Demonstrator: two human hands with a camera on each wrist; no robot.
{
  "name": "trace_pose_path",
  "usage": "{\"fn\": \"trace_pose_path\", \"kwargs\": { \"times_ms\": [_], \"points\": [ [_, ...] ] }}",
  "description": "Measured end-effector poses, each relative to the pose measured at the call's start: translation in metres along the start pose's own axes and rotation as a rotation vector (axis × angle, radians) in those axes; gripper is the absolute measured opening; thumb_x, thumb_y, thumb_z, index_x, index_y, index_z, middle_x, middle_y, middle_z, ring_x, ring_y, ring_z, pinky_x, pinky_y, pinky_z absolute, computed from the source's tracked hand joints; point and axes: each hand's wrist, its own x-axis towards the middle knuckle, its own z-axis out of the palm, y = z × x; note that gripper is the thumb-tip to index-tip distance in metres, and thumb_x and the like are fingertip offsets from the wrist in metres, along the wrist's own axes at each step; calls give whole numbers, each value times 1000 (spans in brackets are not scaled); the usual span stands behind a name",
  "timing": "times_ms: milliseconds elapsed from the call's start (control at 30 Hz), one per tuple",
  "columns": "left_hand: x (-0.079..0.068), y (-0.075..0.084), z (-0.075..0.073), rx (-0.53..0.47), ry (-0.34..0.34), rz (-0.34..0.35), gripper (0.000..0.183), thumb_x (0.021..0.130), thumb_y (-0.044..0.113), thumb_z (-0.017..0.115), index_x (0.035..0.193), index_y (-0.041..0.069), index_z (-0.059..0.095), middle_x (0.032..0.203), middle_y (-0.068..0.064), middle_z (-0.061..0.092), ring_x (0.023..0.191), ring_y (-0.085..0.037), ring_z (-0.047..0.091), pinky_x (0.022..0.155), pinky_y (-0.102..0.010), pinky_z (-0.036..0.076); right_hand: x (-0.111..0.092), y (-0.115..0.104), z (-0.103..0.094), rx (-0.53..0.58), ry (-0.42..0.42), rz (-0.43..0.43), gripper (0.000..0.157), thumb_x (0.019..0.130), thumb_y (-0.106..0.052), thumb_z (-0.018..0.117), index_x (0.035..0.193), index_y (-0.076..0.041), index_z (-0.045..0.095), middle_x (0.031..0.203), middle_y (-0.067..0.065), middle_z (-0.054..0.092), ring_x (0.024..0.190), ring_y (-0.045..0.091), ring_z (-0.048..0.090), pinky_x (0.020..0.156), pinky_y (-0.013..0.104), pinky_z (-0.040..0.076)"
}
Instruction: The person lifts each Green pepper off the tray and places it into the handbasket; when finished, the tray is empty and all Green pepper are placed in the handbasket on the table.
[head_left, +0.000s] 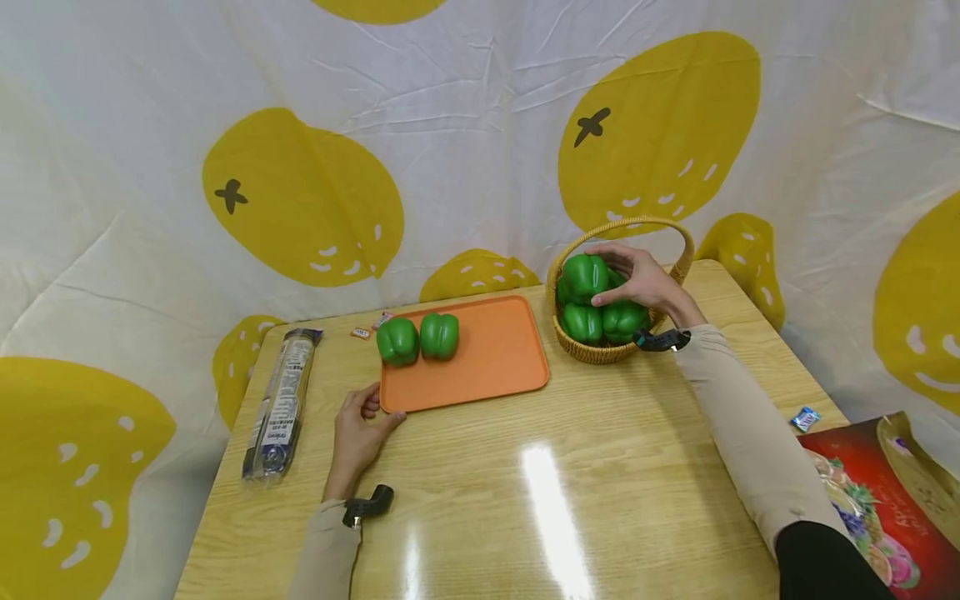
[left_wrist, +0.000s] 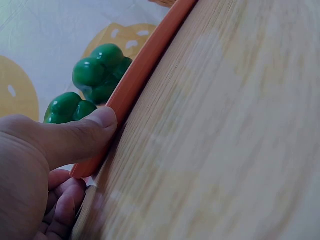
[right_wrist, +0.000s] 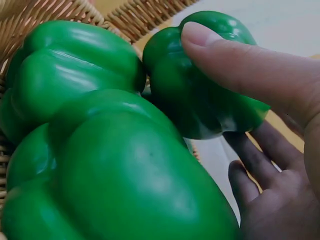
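My right hand (head_left: 645, 282) holds a green bell pepper (head_left: 583, 278) at the top of a wicker basket (head_left: 592, 354), thumb on one side and fingers on the other. In the right wrist view, the held pepper (right_wrist: 200, 85) touches or nearly touches another green pepper (right_wrist: 75, 75) lying in the basket. Several peppers fill the basket, partly hidden by my hand. At the near left corner of an orange tray (head_left: 495, 354), my left hand (head_left: 358, 437) grips the rim, with its thumb (left_wrist: 95, 125) over the edge. Two green bell peppers (head_left: 438, 336) sit side by side on the tray's left part.
A long clear-and-dark plastic package (head_left: 283, 408) lies left of the tray. Small wrapped candies (head_left: 362, 333) are by the tray's far left corner, and a blue one (head_left: 806, 418) is at the right edge. A red fruit-printed bag (head_left: 892, 500) occupies the near right.
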Motion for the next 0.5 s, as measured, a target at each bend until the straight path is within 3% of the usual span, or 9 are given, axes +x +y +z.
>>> {"fn": "trace_pose_path", "kwargs": {
  "times_ms": [267, 500],
  "points": [
    [1, -2, -2, -9, 6, 4, 69, 74, 20, 89, 132, -1, 59, 103, -12, 57, 90, -20, 53, 75, -16, 41, 0, -3, 6, -15, -5, -52, 83, 73, -2, 87, 145, -2, 46, 149, 12, 44, 135, 33, 43, 115, 52, 29],
    [2, -3, 0, -10, -1, 7, 69, 74, 21, 89, 132, 0, 60, 103, -11, 57, 89, -20, 52, 75, -22, 44, -7, -13, 8, -80, 4, -68, 96, 74, -4, 87, 154, -10, 34, 157, 18, 33, 144, 36, 32, 117, 53, 23]
  ]
}}
